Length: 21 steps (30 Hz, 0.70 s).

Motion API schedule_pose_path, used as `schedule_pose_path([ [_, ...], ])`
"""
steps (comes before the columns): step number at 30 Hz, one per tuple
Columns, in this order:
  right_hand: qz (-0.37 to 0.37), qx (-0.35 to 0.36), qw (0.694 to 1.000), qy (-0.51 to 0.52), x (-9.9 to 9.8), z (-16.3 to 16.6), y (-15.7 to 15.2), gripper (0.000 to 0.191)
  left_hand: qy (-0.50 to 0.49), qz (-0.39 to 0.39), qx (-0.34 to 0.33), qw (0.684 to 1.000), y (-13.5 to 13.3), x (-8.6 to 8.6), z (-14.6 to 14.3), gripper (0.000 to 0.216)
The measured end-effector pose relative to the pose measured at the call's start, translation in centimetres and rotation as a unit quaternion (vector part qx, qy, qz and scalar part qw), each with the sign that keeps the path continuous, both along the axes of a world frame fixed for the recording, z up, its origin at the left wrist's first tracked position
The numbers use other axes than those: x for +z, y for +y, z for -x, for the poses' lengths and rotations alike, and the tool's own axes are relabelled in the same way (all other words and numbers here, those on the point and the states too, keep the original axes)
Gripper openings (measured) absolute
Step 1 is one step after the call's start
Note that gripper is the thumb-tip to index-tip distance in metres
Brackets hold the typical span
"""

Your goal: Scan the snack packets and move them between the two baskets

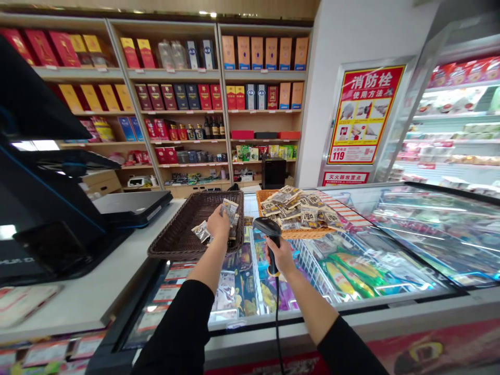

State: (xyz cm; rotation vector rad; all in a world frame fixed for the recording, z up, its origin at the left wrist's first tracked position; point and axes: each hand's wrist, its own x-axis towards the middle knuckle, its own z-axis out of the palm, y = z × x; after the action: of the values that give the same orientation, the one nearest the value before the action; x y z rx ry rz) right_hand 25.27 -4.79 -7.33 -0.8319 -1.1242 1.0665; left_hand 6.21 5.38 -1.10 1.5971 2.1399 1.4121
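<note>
My left hand [217,223] holds a small snack packet [229,209] over the dark brown wicker basket [175,240], where another packet [202,231] lies. My right hand [280,256] grips a black barcode scanner [267,229] by its handle, its head turned toward the held packet and its cable hanging down. Just right of the scanner sits a light wicker basket [308,234] piled with several similar packets [300,209]. Both baskets rest on the glass lid of a chest freezer [390,250].
A checkout terminal with black screens [42,208] stands on the white counter [97,291] at left. Shelves of boxed goods and bottles [187,99] line the back wall. A red fire-hydrant poster [363,114] and an open chiller [457,114] are at right.
</note>
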Motion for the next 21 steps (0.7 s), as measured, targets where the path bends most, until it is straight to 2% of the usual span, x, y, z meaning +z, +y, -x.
schedule_pose_path([
  [3,0.002,-0.011,1.000,0.020,0.1,-0.2,0.1,0.038,0.053,0.058,0.031,0.996,-0.4,0.3,0.0,0.037],
  [6,0.007,-0.018,0.999,0.036,0.3,-0.2,0.1,0.041,0.068,0.083,0.057,0.993,-0.9,0.6,-0.4,0.034],
  [8,0.006,-0.020,0.999,0.036,0.4,-0.2,0.1,0.040,0.064,0.073,0.059,0.994,-1.3,0.9,-0.7,0.034],
  [11,-0.006,-0.023,0.999,0.032,0.5,-0.4,0.2,0.038,0.075,0.019,0.030,0.997,-1.7,1.2,-1.5,0.035],
  [13,-0.010,-0.039,0.999,0.029,0.6,-0.7,0.5,0.038,0.110,-0.026,-0.012,0.994,-1.5,1.4,-2.5,0.036],
  [16,-0.011,-0.085,0.996,0.022,0.7,-1.3,1.0,0.037,0.194,-0.049,-0.136,0.970,-0.4,1.9,-5.0,0.035],
  [19,-0.007,-0.117,0.993,0.018,0.6,-2.0,1.5,0.035,0.264,-0.011,-0.259,0.929,1.4,2.3,-8.3,0.033],
  [21,-0.003,-0.132,0.991,0.018,0.5,-2.3,1.9,0.034,0.298,0.025,-0.296,0.907,2.4,2.4,-10.3,0.036],
])
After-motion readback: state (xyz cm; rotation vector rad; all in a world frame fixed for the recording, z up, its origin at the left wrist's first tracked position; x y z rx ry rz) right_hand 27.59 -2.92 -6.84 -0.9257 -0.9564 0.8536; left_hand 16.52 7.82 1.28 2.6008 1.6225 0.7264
